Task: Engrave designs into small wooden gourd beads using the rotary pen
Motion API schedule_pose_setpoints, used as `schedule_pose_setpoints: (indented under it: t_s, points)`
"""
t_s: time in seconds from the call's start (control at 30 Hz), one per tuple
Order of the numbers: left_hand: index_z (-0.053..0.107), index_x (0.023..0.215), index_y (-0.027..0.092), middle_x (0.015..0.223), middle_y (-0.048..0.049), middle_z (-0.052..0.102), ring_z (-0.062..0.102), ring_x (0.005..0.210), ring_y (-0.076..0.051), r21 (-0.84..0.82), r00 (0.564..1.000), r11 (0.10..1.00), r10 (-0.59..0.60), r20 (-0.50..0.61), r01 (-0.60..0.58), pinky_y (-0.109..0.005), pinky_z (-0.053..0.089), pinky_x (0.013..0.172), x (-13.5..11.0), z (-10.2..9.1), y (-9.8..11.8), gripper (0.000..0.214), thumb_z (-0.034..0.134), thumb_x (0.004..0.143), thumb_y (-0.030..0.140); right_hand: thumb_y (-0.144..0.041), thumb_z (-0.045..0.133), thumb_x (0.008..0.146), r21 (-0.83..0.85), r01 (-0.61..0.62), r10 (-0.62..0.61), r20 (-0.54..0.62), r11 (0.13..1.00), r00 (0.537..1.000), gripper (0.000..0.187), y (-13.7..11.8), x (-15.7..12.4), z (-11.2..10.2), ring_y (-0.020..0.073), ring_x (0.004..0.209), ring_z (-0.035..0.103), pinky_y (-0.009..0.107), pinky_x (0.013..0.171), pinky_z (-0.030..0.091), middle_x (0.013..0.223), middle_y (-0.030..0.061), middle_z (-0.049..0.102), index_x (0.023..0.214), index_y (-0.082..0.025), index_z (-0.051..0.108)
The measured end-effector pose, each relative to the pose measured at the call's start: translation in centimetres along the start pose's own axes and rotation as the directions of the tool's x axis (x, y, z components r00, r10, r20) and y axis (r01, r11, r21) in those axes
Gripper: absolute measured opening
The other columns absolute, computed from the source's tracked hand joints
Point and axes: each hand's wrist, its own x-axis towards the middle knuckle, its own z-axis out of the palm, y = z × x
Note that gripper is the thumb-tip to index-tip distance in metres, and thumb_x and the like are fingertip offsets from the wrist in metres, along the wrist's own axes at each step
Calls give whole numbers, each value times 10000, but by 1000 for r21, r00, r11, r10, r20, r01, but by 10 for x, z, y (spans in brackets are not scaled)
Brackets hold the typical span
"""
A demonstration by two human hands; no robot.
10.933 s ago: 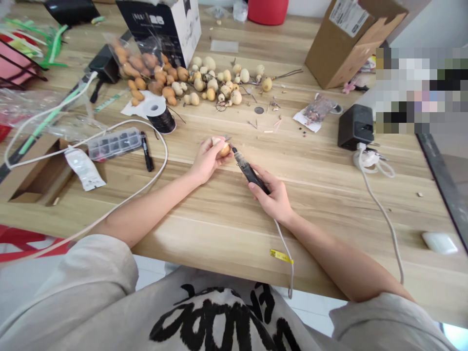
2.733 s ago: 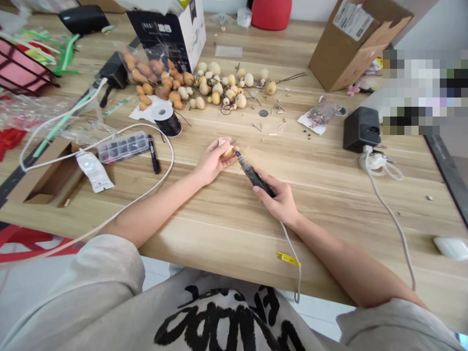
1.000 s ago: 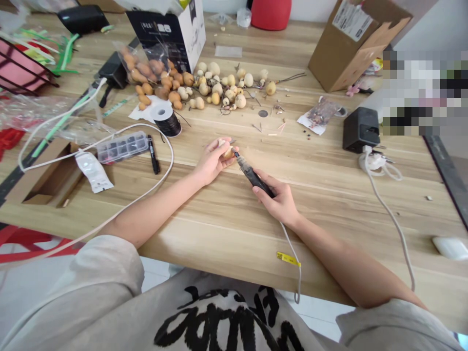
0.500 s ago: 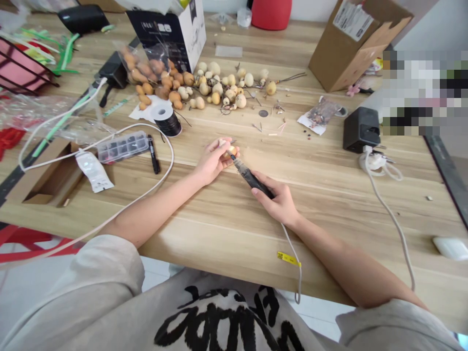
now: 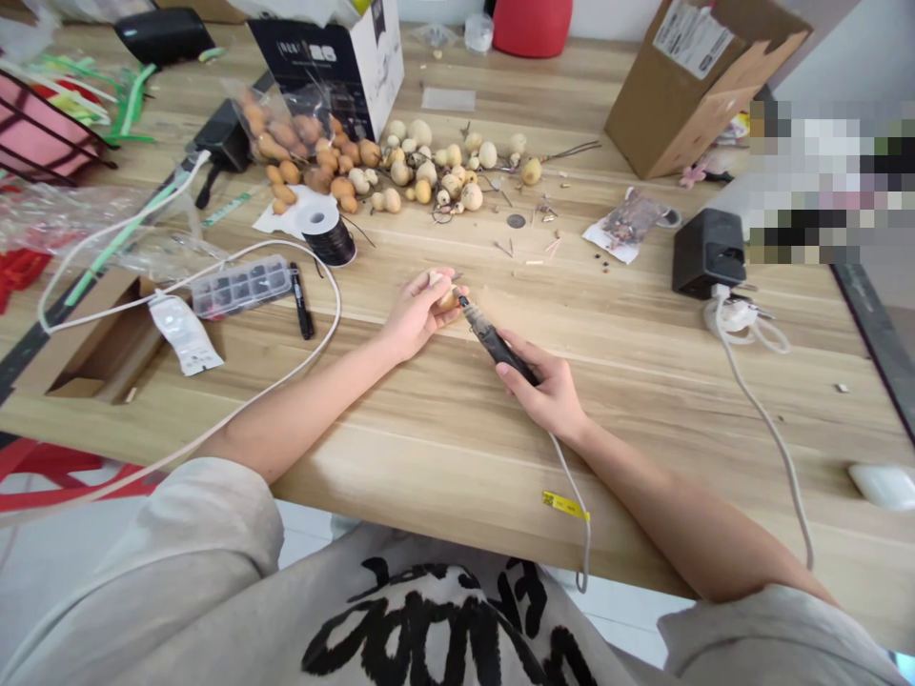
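Observation:
Above the wooden tabletop, my left hand [image 5: 416, 316] is closed around a small pale gourd [image 5: 448, 298], partly hidden by my fingers. My right hand [image 5: 549, 389] grips a black corded rotary tool [image 5: 495, 345] like a pen, its tip pointing up and left at the gourd. Whether the tip touches the gourd cannot be made out. A light cord [image 5: 570, 469] with a yellow tag runs from the tool toward the table's front edge. Beyond my hands lie several cream gourds [image 5: 471, 196] and, to their left, several orange-brown ones [image 5: 288, 172].
At left are a spool of black cord [image 5: 327, 238], a clear compartment box [image 5: 243, 289], a black marker [image 5: 301, 303] and an open cardboard box [image 5: 92, 357]. A black power adapter [image 5: 707, 252] and a small bag of beads [image 5: 623, 226] sit at right. A white cable [image 5: 278, 378] loops near my left forearm.
My right hand and the rotary tool have shifted slightly right, drawing the tip toward the gourd's edge. My left hand stays almost in place, the gourd's lit face looking a little different.

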Motion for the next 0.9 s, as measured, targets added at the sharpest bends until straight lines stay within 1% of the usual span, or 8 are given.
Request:
schedule_pose_setpoints:
  t_s: [0.07, 0.13, 0.3, 0.4, 0.47, 0.6, 0.77, 0.9]
  points:
    - [582, 1005, 191, 841, -12, 722, 707, 779, -109, 0, 1000, 1000, 4, 0, -4, -243, 546, 788, 0, 0, 0, 198, 692, 875, 290, -322, 617, 892, -8, 34, -34, 22, 999, 999, 462, 0, 0, 0, 251, 1029, 730, 432, 962, 568, 1177, 94, 754, 1328, -176, 658]
    - [580, 1003, 190, 837, -13, 722, 707, 778, -114, -2, 1000, 1000, 5, -2, -5, -248, 546, 788, 0, 0, 0, 186, 684, 878, 279, -315, 617, 891, -13, 36, -36, 21, 999, 999, 458, 0, 0, 0, 254, 1054, 723, 431, 977, 560, 1198, 91, 748, 1327, -182, 660]
    - [583, 1008, 197, 860, -9, 727, 703, 806, -103, -2, 1000, 1000, -3, -8, 3, -239, 544, 798, 0, 0, 0, 143, 652, 897, 255, -347, 606, 894, 5, -26, 26, -16, 1000, 1000, 490, 0, 0, 0, 235, 915, 740, 406, 840, 603, 1100, 99, 762, 1346, -160, 641]
    - [579, 1012, 194, 834, -10, 725, 706, 795, -110, 3, 1000, 1000, 4, -1, -4, -254, 550, 819, 0, 0, 0, 159, 658, 896, 270, -340, 612, 888, -6, 3, -2, 26, 1000, 1000, 480, 0, 0, 0, 238, 949, 735, 403, 856, 597, 1100, 95, 765, 1334, -168, 652]
    - [574, 1013, 192, 827, -8, 726, 706, 790, -108, 1, 1000, 1000, 2, 1, -2, -246, 551, 809, -1, 1, 0, 165, 660, 894, 269, -343, 612, 890, -4, 5, -5, 25, 1000, 1000, 482, 0, 0, 0, 237, 960, 731, 402, 863, 594, 1133, 97, 758, 1338, -169, 649]
    - [571, 1004, 197, 854, -3, 730, 700, 779, -92, -13, 1000, 1000, -2, 6, 3, -214, 542, 756, -1, 0, 0, 163, 667, 886, 256, -368, 606, 897, 10, -38, 38, -16, 999, 999, 499, 1, 0, 0, 213, 850, 725, 388, 785, 607, 1115, 99, 754, 1352, -164, 637]
    - [587, 1002, 200, 837, -10, 724, 705, 792, -112, -2, 1000, 1000, 2, 4, -2, -244, 549, 793, 0, 0, 0, 219, 712, 856, 305, -357, 618, 887, -2, -22, 22, 38, 1000, 999, 489, 1, 0, -1, 217, 876, 725, 362, 766, 605, 1096, 89, 760, 1343, -184, 650]
    - [597, 1008, 202, 867, -7, 728, 698, 806, -100, -3, 1000, 1000, -4, -1, 4, -238, 544, 806, -1, 0, 0, 176, 686, 878, 281, -375, 607, 897, 10, -47, 47, -14, 999, 999, 501, 1, 0, -1, 192, 803, 714, 350, 730, 606, 1085, 79, 757, 1362, -189, 632]
